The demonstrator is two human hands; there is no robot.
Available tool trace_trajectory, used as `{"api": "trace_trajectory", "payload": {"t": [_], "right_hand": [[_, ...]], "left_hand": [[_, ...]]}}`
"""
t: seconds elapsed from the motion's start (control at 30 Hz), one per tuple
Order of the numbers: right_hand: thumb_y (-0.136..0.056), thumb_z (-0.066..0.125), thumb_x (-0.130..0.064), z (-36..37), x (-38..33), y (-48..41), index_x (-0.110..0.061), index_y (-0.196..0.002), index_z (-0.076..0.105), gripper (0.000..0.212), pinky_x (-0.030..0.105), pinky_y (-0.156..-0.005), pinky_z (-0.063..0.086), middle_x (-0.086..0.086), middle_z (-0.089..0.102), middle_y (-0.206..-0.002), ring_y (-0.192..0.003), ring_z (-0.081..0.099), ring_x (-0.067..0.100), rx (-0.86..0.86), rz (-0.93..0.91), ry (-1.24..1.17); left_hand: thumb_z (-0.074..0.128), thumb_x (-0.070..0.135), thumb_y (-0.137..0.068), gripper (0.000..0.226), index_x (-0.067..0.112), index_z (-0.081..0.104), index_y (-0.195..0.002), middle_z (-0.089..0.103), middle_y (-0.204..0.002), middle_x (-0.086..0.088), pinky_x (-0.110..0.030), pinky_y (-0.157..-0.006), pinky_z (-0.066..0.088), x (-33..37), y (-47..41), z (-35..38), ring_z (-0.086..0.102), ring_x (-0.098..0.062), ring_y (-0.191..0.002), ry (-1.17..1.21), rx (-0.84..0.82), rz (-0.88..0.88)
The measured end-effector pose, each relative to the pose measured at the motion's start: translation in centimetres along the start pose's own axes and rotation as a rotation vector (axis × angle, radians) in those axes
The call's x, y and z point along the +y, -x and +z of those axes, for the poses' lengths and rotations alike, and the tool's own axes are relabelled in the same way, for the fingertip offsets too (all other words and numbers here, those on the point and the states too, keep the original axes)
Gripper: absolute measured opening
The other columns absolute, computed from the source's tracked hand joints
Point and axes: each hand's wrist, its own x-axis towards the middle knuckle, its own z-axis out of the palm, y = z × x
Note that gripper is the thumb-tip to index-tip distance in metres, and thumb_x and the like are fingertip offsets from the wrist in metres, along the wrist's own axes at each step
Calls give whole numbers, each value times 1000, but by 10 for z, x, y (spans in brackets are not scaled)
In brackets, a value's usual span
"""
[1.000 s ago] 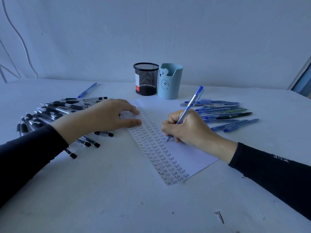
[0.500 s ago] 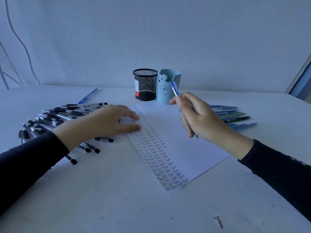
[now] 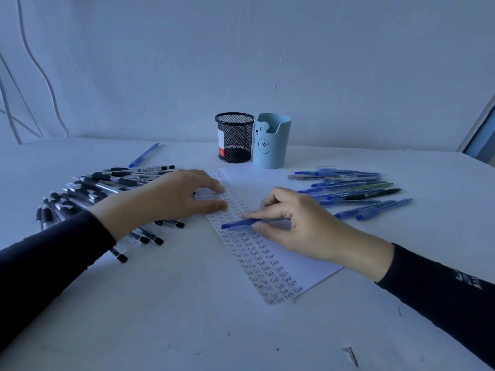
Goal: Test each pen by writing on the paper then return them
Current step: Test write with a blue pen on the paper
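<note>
The right hand [image 3: 302,228] is pinching a blue pen [image 3: 241,223] between thumb and curled fingers. The barrel is lying almost level, and its free end is poking out to the left past the fingertips, just above the paper [image 3: 308,266]. Whether the pen is touching the sheet cannot be told. Directly beneath the grip, columns of the handwritten word "Test" are running down the sheet's left part, while the bare part is spreading out under the palm and to its right. Just left of the grip, the left hand [image 3: 171,199] is lying flat with straight fingers, grasping nothing and pressing down the sheet's left edge. Farther left of the grip, under and beyond that hand's wrist, a heap of black pens [image 3: 88,188] is fanning out across the table [image 3: 187,330]. To the right of the grip and a little beyond it, a cluster of blue pens [image 3: 348,188] is lying side by side, with a green one and a black one among them. Beyond the grip, toward the wall, a black mesh cup [image 3: 235,137] and a pale blue cup [image 3: 272,141] with a bear face are standing upright side by side, just past the sheet's far edge. Beyond and well left of the grip, a lone blue pen [image 3: 143,155] is lying apart. Nearer the person than the grip, off to the right, a small screw [image 3: 351,356] is lying on the table.
</note>
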Motion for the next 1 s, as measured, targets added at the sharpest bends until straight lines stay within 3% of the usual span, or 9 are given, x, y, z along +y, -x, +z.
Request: {"api": "trace_trajectory", "payload": {"t": [0.07,0.2,0.27,0.43,0.6,0.77,0.9,1.0], "right_hand": [[-94,63,-32,3,3,1,-31,-122,69,28,19,-88,34,-10,52,-101,-96,43,10,1,-36,134],[-96,53,-46,-9,4,-3,-42,-126,62,32,28,-99,24,-14,45,-118,-104,31,9,-79,-8,260],[-93,48,-57,-25,12,-8,-45,-124,62,37,30,-98,21,-17,46,-119,-104,30,9,-24,15,270],[-94,60,-41,-63,47,-12,-41,-110,72,19,23,-84,12,-22,46,-112,-106,32,12,144,172,522],[-92,59,-47,-74,62,-12,-42,-107,73,21,25,-84,11,-22,48,-114,-102,24,7,76,214,598],[-88,65,-48,-74,65,-14,-43,-92,74,11,26,-81,13,-21,56,-108,-104,30,8,110,222,554],[-87,68,-45,-74,69,-16,-38,-91,76,11,31,-87,20,-21,59,-104,-107,36,13,129,239,505],[-89,65,-47,-75,69,-18,-35,-94,77,17,35,-92,23,-19,58,-105,-108,36,15,89,262,535]], "left_hand": [[45,79,-71,69,39,62,-124,56,-133,18,-23,-102,38,-1,0,0,52,-2,-119,5,9,7],[39,89,-67,78,41,61,-123,55,-133,21,-21,-98,37,-4,0,1,52,1,-116,9,7,14],[38,90,-64,80,41,61,-123,55,-132,21,-21,-97,36,-5,-1,2,52,1,-116,14,7,15],[39,87,-67,73,41,64,-119,58,-126,22,-20,-95,37,-3,0,1,52,1,-113,20,27,41],[56,64,-79,35,42,71,-100,68,-96,19,-11,-75,46,28,3,0,61,0,-91,220,77,136],[75,46,-72,32,30,77,-100,69,-88,12,-13,-71,49,42,4,6,64,-10,-82,323,-4,204],[77,26,-79,18,22,79,-97,70,-87,7,-7,-66,45,38,3,5,64,-9,-77,276,139,273],[74,25,-82,17,20,78,-98,68,-85,5,-5,-62,44,28,1,-13,64,-8,-73,232,342,300]]}}
